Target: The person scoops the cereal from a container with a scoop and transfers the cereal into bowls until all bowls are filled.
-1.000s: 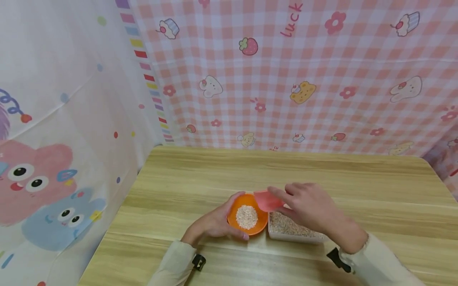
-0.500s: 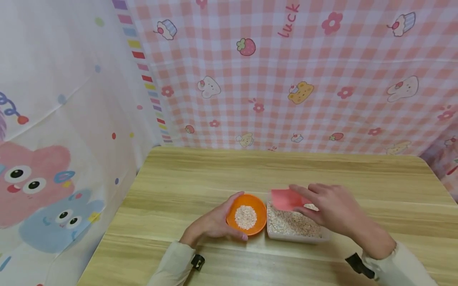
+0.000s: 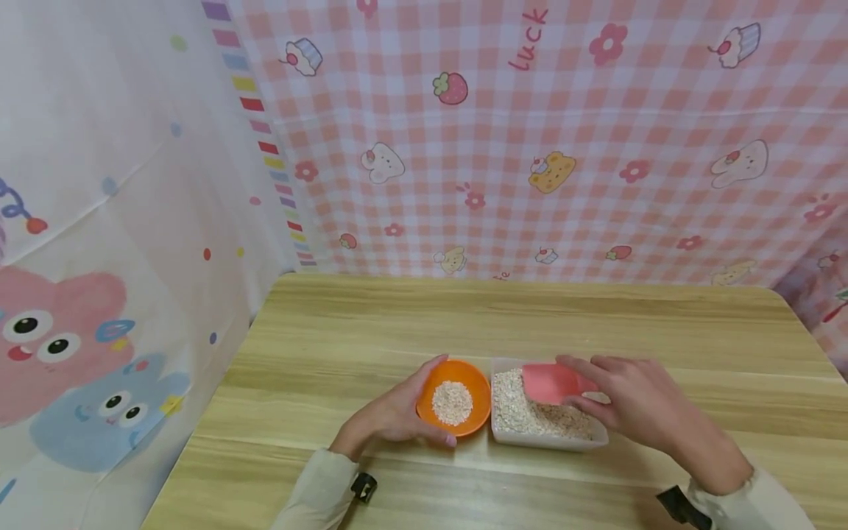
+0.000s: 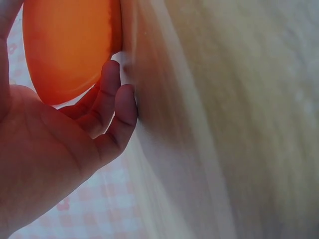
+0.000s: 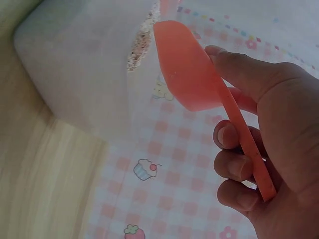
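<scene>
My left hand (image 3: 402, 409) curves round the near, left and far sides of an orange bowl (image 3: 482, 401), thumb at the front. Pale oat-like flakes (image 3: 453, 403) lie in the bowl's bottom. The left wrist view shows the orange bowl (image 4: 70, 47) from its side, against the fingers. In my right hand (image 3: 629, 397) is a pink scoop (image 3: 550, 383), held over a white box (image 3: 550, 442) of similar flakes. The right wrist view shows the scoop's handle (image 5: 244, 134) gripped between thumb and curled fingers, its blade (image 5: 187, 69) beside the translucent box wall (image 5: 84, 64).
The bowl and box stand side by side on a wood-grain table (image 3: 397, 316). A pink checked cloth (image 3: 430, 184) hangs behind its far edge. To the left hangs a white cloth (image 3: 165, 221) with cartoon figures. Each wrist wears a black strap mount.
My right hand has carried the scoop rightward from the bowl's rim to over the box and lowered it toward the flakes. The left hand has stayed at the bowl.
</scene>
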Available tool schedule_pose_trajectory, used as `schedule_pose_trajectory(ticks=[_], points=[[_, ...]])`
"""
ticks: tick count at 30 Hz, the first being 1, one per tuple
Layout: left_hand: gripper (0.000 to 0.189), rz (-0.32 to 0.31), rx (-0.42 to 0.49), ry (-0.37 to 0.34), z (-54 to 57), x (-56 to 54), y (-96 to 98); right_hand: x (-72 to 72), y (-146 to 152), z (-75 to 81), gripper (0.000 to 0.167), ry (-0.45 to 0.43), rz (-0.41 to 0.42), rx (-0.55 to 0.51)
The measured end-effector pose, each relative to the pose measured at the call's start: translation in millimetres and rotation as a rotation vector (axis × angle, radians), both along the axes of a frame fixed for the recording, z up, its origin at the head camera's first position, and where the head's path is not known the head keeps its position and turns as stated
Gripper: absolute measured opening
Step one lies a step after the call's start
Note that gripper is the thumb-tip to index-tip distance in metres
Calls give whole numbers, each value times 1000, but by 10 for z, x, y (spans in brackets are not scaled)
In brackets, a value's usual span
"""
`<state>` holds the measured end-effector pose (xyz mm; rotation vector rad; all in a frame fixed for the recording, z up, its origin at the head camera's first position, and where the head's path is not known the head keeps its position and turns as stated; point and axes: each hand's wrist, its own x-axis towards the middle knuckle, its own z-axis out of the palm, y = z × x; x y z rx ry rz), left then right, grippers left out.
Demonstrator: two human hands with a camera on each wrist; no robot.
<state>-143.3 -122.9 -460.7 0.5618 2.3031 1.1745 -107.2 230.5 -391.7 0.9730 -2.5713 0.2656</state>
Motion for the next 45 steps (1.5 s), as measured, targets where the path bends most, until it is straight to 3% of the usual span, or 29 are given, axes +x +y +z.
schedule_pose_trajectory(ticks=[7, 13, 17, 20, 27, 34, 45], points=[[123, -6, -56, 74, 50, 16, 9, 37, 46, -62, 52, -32, -24, 23], [113, 64, -142, 250, 181, 53, 73, 69, 72, -93, 54, -55, -33, 25], [95, 117, -116, 354, 293, 89, 172, 81, 81, -108, 55, -61, -35, 22], [88, 93, -71, 398, 357, 117, 255, 82, 82, -124, 56, -61, -33, 15], [83, 2, -24, 379, 381, 122, 435, 82, 85, -152, 56, -48, -25, 6], [85, -96, -103, 376, 338, 107, 612, 97, 72, -151, 54, -102, -48, 20], [95, -106, -170, 311, 315, 76, 690, 92, 43, -189, 52, -163, -54, 10]])
